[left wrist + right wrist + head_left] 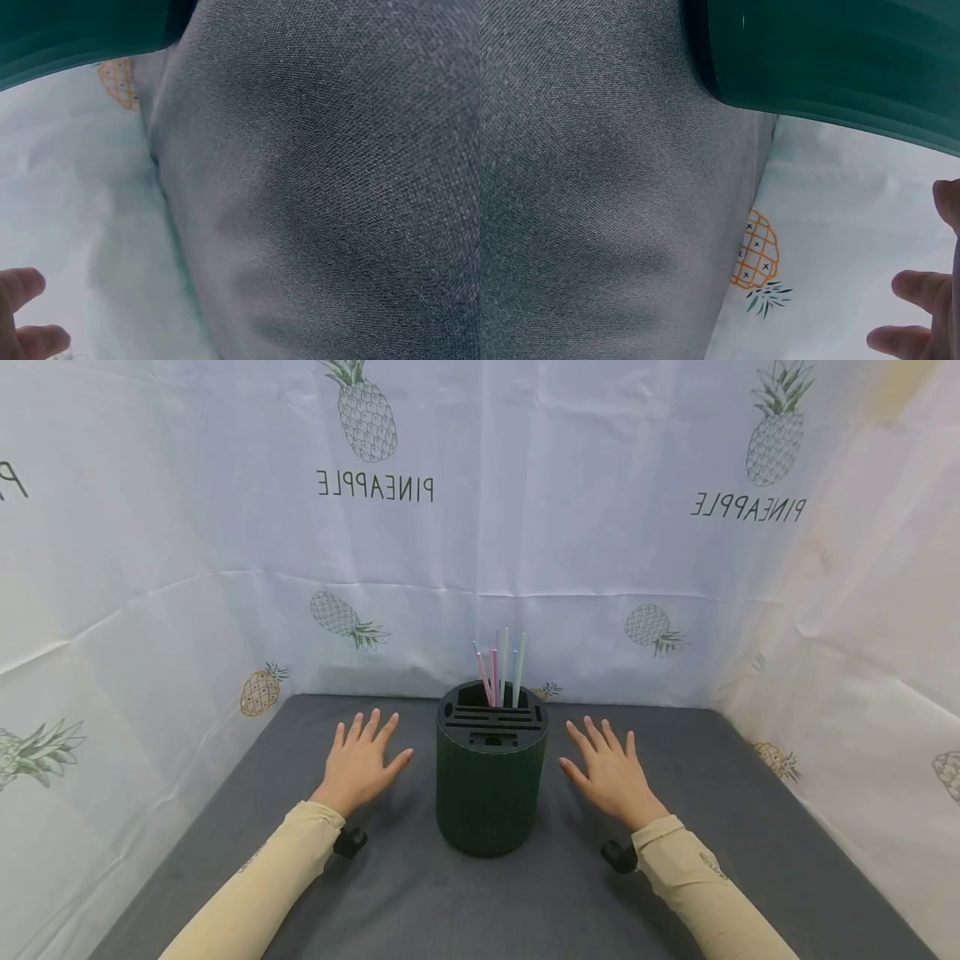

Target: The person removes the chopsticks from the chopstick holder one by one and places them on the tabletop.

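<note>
A dark green cylindrical holder (489, 793) with a black slotted top (492, 717) stands upright on the grey table. Several thin sticks (504, 668), pink, pale and bluish, rise from the open section at its back. To the left of the holder, my left hand (362, 767) is spread palm down, apart from it and holding nothing. On the other side my right hand (611, 770) is likewise spread, fingers straight, touching no object. Both wrist views show the holder's green side, the left one at its top left corner (82, 34), the right one at its upper right (832, 60).
A grey cloth-covered table (480, 910) lies beneath. White curtains (540, 543) printed with pineapples enclose it at the back and both sides. Each wrist wears a black device, the left one (350, 842) and the right one (618, 857), below a beige sleeve.
</note>
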{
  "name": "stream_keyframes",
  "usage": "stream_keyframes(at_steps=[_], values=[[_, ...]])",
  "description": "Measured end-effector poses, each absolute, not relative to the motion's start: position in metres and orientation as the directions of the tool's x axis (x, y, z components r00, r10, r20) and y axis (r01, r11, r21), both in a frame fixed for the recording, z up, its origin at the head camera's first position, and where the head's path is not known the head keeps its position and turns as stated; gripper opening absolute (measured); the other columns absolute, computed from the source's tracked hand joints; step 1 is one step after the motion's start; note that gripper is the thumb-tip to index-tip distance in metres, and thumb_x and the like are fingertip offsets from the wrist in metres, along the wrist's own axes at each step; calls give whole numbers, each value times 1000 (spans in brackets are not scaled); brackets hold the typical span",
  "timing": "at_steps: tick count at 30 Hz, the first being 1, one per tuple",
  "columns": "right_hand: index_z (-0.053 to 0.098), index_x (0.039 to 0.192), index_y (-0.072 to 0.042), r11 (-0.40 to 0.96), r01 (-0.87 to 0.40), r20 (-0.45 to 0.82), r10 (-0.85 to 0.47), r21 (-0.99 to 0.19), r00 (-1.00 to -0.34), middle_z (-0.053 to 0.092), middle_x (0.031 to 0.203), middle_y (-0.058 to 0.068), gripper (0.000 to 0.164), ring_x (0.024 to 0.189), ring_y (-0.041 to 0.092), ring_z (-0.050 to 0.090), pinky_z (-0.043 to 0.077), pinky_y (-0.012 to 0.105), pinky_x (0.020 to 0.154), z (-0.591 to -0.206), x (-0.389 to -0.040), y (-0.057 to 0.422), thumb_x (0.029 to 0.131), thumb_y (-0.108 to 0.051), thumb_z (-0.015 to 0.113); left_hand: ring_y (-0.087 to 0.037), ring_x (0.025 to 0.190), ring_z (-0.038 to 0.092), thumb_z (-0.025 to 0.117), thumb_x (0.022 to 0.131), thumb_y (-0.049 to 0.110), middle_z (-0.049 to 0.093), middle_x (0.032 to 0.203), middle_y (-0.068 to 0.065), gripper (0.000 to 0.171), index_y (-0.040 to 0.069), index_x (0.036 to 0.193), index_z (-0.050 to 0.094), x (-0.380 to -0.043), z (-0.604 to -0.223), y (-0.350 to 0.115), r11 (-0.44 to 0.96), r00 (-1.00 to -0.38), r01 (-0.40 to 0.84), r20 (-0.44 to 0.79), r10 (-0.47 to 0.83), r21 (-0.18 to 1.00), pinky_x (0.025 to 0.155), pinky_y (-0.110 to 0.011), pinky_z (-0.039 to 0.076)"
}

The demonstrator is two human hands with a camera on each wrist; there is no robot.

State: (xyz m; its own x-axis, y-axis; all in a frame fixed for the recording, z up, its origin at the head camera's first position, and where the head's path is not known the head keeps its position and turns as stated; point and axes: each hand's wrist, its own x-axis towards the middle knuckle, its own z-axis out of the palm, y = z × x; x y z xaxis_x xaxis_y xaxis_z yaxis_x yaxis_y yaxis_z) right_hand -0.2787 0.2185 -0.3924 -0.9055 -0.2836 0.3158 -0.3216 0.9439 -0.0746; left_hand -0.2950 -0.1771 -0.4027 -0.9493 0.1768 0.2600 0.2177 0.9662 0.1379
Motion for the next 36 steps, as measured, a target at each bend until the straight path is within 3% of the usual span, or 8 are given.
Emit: stream_keyframes(at_steps=[4,7,10,12,14,17,25,36], values=[[38,150,-15,945,-320,299,-286,-70,-910,35,153,19,64,141,43,29,14,71,111,-392,-279,219,98,-52,48,-45,143,23,42,95,62,28,155,-22,76,15,153,31,-294,-401,-177,965,-955,215,239,176,149,117,-62,12],[51,140,-10,942,-328,277,-298,-68,-914,51,141,20,54,130,40,47,30,66,108,-391,-278,219,97,-42,55,-44,136,37,49,96,54,41,147,-24,68,10,147,43,-292,-399,-177,966,-960,216,209,184,140,114,-61,24],[62,128,-8,942,-325,236,-298,-86,-925,63,127,17,41,113,35,61,50,56,93,-390,-277,219,95,-33,60,-40,121,54,55,95,44,56,134,-23,55,6,134,57,-292,-399,-176,968,-968,211,168,188,134,100,-57,45],[65,122,-9,942,-318,206,-292,-107,-934,67,120,14,35,103,31,66,56,48,78,-390,-277,219,95,-30,61,-34,104,64,58,95,39,64,122,-19,45,5,125,64,-291,-399,-175,968,-977,192,129,172,160,83,-51,55],[67,118,-10,943,-306,182,-281,-132,-942,69,114,11,30,96,27,67,57,42,69,-390,-277,220,95,-29,62,-27,87,68,60,94,35,69,112,-15,37,6,117,69,-291,-400,-175,967,-984,168,91,153,191,68,-45,57],[69,112,-12,942,-300,168,-274,-153,-947,71,106,7,24,87,22,68,56,37,62,-391,-279,221,94,-27,62,-19,74,67,61,94,33,72,103,-11,31,8,109,72,-291,-402,-174,965,-990,140,58,130,222,61,-41,56],[70,108,-13,930,-305,174,-272,-204,-946,71,98,4,20,74,14,66,54,34,58,-386,-281,222,95,-26,62,-14,69,64,61,94,29,72,94,-7,27,8,105,73,-292,-397,-174,950,-986,164,68,151,268,59,-37,55],[65,120,-13,840,-365,299,-256,-402,-919,70,109,9,26,95,25,68,57,43,74,-336,-287,219,100,-26,55,-20,87,66,55,99,33,70,105,-6,29,12,115,68,-289,-351,-167,842,-971,237,131,198,484,72,-40,55]])
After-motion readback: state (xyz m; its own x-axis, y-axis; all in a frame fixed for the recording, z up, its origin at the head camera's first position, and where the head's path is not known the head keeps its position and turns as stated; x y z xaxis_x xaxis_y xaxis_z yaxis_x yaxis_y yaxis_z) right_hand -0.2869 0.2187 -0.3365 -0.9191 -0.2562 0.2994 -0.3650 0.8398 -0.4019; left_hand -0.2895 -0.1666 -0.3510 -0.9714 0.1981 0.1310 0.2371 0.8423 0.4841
